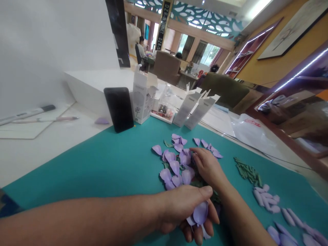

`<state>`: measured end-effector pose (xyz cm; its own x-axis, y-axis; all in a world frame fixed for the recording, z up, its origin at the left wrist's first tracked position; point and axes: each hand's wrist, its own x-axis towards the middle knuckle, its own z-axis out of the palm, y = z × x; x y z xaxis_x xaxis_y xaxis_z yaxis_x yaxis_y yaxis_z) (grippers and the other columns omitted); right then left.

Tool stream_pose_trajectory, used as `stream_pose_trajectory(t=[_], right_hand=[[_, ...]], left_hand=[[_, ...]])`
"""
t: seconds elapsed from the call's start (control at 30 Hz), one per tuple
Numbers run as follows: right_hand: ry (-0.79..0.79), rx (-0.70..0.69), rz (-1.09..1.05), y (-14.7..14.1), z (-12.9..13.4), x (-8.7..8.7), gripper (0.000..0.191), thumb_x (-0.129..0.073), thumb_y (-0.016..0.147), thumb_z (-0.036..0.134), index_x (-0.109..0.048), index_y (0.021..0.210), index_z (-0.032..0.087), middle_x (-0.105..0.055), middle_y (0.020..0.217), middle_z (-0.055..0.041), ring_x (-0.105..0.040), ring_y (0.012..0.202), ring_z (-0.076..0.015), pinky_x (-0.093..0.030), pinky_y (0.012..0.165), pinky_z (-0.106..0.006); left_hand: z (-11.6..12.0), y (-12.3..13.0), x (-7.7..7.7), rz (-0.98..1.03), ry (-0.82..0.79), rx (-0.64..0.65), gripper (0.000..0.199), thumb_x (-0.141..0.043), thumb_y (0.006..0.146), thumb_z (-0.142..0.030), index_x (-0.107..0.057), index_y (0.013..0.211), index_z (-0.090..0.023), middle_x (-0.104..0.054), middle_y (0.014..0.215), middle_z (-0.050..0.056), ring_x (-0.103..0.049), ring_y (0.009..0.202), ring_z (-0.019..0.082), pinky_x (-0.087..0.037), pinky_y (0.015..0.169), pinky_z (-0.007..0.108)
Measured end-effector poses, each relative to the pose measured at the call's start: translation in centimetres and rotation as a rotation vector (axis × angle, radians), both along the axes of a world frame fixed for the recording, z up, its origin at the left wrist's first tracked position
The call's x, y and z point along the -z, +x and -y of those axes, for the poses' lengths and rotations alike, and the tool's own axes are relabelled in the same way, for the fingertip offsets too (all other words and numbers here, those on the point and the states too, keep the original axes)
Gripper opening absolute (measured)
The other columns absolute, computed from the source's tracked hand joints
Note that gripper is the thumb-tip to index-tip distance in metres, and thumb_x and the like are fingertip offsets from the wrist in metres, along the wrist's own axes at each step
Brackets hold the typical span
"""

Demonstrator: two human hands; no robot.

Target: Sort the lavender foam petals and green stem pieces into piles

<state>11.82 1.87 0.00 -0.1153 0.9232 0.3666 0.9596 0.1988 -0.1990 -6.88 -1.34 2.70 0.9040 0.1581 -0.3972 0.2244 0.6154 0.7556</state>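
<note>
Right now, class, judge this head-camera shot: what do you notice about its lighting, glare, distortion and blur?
In the head view, light is bright and even, with soft shadows; the wide lens bends the ceiling beams and stretches the left forearm; the windows glare white; a pixelated patch covers a distant person's head.

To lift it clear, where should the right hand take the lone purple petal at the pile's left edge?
Pinch the lone purple petal by its outer edge from the left, over the teal mat: it lies flat, apart from the pile, so that side looks free.
</note>
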Motion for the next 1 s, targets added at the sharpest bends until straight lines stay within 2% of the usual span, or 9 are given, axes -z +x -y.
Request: stream_pose_trajectory(t=[0.13,0.27,0.37,0.53,0.6,0.73,0.87,1.0], right_hand=[[0.018,0.0,0.059,0.6,-0.1,1.2,0.037,-0.037,0.091,0.021,-0.069,0.109,0.017,-0.07,0.108,-0.0139,-0.062,0.104,-0.029,-0.048,0.091,-0.047],[-0.01,-0.065,0.055,0.3,-0.2,1.8,0.037,-0.037,0.091,0.019,-0.07,0.109,0.021,-0.069,0.113,-0.0105,-0.06,0.11,-0.0274,-0.046,0.097,-0.048],[0.008,-0.088,-0.035,0.7,-0.3,1.2,0.038,-0.036,0.092,0.021,-0.067,0.113,0.021,-0.069,0.115,-0.009,-0.06,0.11,-0.0246,-0.046,0.098,-0.044],[0.067,0.031,-0.111,2.1,-0.1,-0.4,0.036,-0.036,0.092,0.024,-0.069,0.107,0.022,-0.071,0.102,-0.0086,-0.064,0.102,-0.025,-0.048,0.093,-0.044],[0.024,-0.015,-0.095,1.7,0.0,-0.5,0.036,-0.037,0.093,0.025,-0.07,0.108,0.022,-0.071,0.104,-0.0086,-0.063,0.102,-0.025,-0.048,0.093,-0.045],[-0.076,-0.101,0.065,-0.7,0.4,0.5,0.036,-0.04,0.096,0.029,-0.067,0.119,0.027,-0.066,0.122,-0.0095,-0.053,0.121,-0.03,-0.041,0.101,-0.053],[-0.096,-0.053,0.168,-1.6,0.5,1.5,0.034,-0.043,0.096,0.031,-0.067,0.119,0.027,-0.063,0.128,-0.0086,-0.049,0.126,-0.0317,-0.039,0.102,-0.056],[-0.061,-0.033,0.103,-0.6,0.1,1.5,0.035,-0.041,0.096,0.031,-0.068,0.116,0.02,-0.067,0.121,-0.0117,-0.054,0.12,-0.0304,-0.042,0.101,-0.052]], left_hand=[[0.0,-0.1,0.0,0.011,0.009,0.003,0.054,-0.018,0.1,-0.047,-0.054,0.076,-0.014,-0.053,0.058,-0.001,-0.042,0.034,0.006,-0.031,0.036,0.017],[0.0,-0.1,-0.3,-0.012,0.037,0.005,0.054,-0.016,0.1,-0.045,-0.054,0.075,-0.015,-0.052,0.058,-0.001,-0.042,0.034,0.007,-0.03,0.035,0.018],[0.0,-0.2,-0.5,-0.008,0.037,0.004,0.053,-0.017,0.099,-0.045,-0.054,0.075,-0.015,-0.052,0.059,-0.001,-0.041,0.034,0.007,-0.03,0.035,0.018],[0.2,-0.2,-0.3,0.002,0.037,0.019,0.051,-0.021,0.099,-0.045,-0.054,0.075,-0.015,-0.053,0.059,-0.001,-0.041,0.033,0.006,-0.03,0.036,0.018],[0.2,-0.1,-0.1,0.004,0.032,0.02,0.052,-0.021,0.098,-0.047,-0.054,0.075,-0.015,-0.053,0.059,-0.001,-0.042,0.033,0.006,-0.031,0.036,0.018],[0.1,0.0,0.2,-0.004,0.021,0.017,0.054,-0.022,0.098,-0.051,-0.055,0.077,-0.014,-0.053,0.059,-0.002,-0.042,0.033,0.006,-0.031,0.034,0.017],[0.1,-0.1,0.3,-0.001,0.033,0.021,0.053,-0.021,0.098,-0.048,-0.055,0.076,-0.014,-0.053,0.059,-0.001,-0.042,0.033,0.006,-0.03,0.035,0.017],[0.2,-0.1,0.1,0.019,0.05,0.01,0.053,-0.023,0.097,-0.051,-0.055,0.075,-0.014,-0.052,0.059,-0.001,-0.042,0.034,0.006,-0.031,0.037,0.018]])
